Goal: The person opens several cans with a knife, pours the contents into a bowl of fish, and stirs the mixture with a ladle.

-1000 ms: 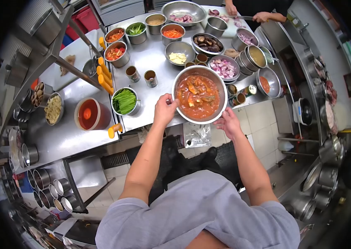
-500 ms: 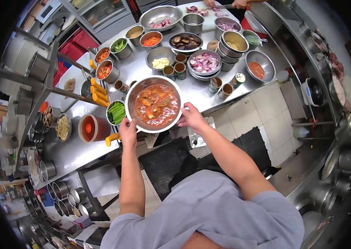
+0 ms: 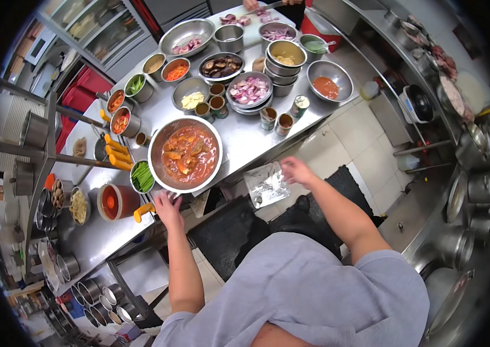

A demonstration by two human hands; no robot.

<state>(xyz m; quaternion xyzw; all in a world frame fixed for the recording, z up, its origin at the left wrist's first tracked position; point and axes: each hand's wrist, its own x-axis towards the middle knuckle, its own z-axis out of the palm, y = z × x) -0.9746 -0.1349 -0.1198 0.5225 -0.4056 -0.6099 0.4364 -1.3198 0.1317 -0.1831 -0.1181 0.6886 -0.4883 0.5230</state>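
Note:
A large steel bowl (image 3: 217, 165) of red, chunky stew (image 3: 190, 153) rests at the front edge of the steel table. My left hand (image 3: 168, 209) is just below the bowl's near rim, fingers loosely spread and holding nothing. Off to the right, over the floor, my right hand (image 3: 298, 172) is empty with its fingers apart. A foil-lined tray (image 3: 266, 184) shows below it. Left of the bowl stands a small container of chopped green vegetables (image 3: 142, 177). An orange handle (image 3: 143, 213) juts out beside my left hand.
Chopped onions (image 3: 249, 91), dark mushrooms (image 3: 221, 66) and open tins (image 3: 268, 118) stand behind the bowl. A bowl of orange sauce (image 3: 327, 87) is at the right. A tub of red liquid (image 3: 116, 201) sits at the left. Another person's hands (image 3: 252, 4) work at the far end.
The stew bowl, held in both hands before, now rests on the table. Both hands have let go; the right has drawn away from the rim. The view has shifted.

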